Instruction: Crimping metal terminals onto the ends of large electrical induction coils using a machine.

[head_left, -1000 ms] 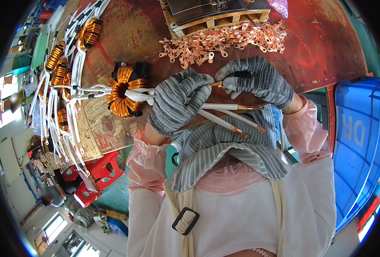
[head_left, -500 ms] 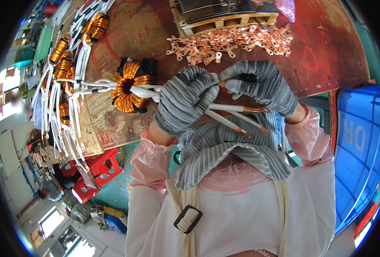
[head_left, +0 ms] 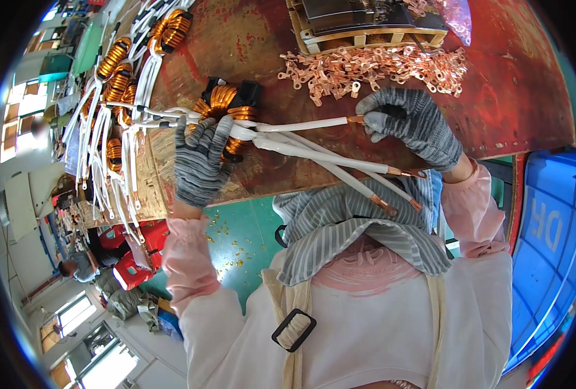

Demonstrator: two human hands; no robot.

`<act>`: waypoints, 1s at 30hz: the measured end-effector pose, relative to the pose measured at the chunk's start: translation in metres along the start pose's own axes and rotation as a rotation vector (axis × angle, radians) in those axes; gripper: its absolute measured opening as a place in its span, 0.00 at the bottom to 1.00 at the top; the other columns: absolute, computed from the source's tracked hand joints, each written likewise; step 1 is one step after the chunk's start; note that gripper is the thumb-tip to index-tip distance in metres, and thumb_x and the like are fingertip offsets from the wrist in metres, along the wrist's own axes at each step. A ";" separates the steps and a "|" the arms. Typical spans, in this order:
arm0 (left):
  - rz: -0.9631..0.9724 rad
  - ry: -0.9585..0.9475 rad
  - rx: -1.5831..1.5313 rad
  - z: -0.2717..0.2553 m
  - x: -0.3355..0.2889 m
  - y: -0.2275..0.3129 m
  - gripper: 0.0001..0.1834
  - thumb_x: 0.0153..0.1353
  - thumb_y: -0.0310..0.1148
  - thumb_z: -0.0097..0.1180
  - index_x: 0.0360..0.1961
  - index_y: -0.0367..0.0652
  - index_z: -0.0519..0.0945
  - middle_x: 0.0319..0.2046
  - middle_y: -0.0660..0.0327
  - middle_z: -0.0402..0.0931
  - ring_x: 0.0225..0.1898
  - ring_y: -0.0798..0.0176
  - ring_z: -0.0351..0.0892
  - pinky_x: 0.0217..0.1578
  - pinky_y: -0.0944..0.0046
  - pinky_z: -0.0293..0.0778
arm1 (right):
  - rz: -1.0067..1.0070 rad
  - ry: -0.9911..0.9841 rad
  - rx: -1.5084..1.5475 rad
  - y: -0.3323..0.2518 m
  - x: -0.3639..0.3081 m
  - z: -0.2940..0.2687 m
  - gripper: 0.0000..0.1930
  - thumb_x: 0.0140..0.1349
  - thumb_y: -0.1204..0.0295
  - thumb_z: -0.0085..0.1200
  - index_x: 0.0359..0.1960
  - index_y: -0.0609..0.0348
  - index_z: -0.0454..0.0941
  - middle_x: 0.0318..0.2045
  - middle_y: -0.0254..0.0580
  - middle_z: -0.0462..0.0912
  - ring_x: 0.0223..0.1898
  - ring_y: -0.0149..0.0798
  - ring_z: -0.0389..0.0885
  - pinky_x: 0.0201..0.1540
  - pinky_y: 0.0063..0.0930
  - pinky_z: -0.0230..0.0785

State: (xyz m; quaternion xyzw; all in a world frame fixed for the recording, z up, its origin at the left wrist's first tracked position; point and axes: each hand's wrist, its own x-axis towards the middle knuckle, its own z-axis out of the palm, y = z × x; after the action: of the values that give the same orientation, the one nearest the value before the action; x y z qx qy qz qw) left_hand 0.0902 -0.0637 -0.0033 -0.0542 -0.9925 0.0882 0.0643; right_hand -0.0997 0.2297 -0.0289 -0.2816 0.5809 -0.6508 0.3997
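Observation:
A ring-shaped coil (head_left: 222, 98) of copper wire with black end pieces lies on the worktable. My left hand (head_left: 202, 159), in a grey striped knit glove, rests on its near left side, fingers stretched and apart over the coil and its white leads; the thumb is hidden. From the coil one white sleeved lead (head_left: 307, 124) runs right, almost straight. My right hand (head_left: 408, 123), gloved alike, pinches the bare copper end (head_left: 355, 119) of that lead. Below it, several more white leads (head_left: 327, 157) slant toward me, with copper lugs (head_left: 385, 206) at their ends.
Beyond my right hand lies a heap of copper lugs (head_left: 379, 68) before a wooden pallet-like stand (head_left: 366, 40). More wound coils (head_left: 116, 78) with white leads crowd the table's left side. A blue bin (head_left: 551, 227) stands right, a red stool (head_left: 135, 262) lower left.
My left hand has left the copper end and moved left onto the coil. My right hand keeps its pinch, and the lead now stretches out in full view. The whole view has shifted slightly.

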 end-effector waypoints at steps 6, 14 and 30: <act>0.257 -0.299 -0.064 -0.055 0.051 -0.017 0.44 0.31 0.37 0.63 0.55 0.44 0.63 0.34 0.55 0.73 0.38 0.52 0.72 0.57 0.48 0.51 | -0.137 -0.007 -0.039 -0.020 0.016 -0.018 0.08 0.56 0.76 0.52 0.36 0.67 0.74 0.25 0.38 0.77 0.25 0.26 0.77 0.30 0.19 0.72; 0.187 -0.464 -0.243 -0.082 0.102 -0.040 0.41 0.31 0.33 0.61 0.54 0.49 0.66 0.32 0.51 0.73 0.35 0.47 0.72 0.40 0.54 0.69 | -0.144 -0.044 -0.302 -0.044 0.050 -0.049 0.11 0.55 0.72 0.54 0.38 0.64 0.75 0.28 0.37 0.78 0.28 0.28 0.78 0.32 0.19 0.73; -0.059 0.122 -0.430 -0.033 0.144 0.065 0.16 0.56 0.38 0.49 0.44 0.44 0.74 0.35 0.55 0.75 0.34 0.53 0.76 0.40 0.58 0.71 | -0.063 -0.041 -0.143 -0.041 0.050 -0.051 0.12 0.55 0.72 0.55 0.39 0.66 0.74 0.33 0.40 0.77 0.32 0.30 0.77 0.34 0.21 0.74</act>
State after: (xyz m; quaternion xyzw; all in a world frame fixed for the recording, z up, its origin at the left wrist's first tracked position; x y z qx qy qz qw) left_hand -0.0408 0.0223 0.0339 -0.0426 -0.9840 -0.1305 0.1138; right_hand -0.1765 0.2145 -0.0021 -0.3408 0.6083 -0.6142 0.3696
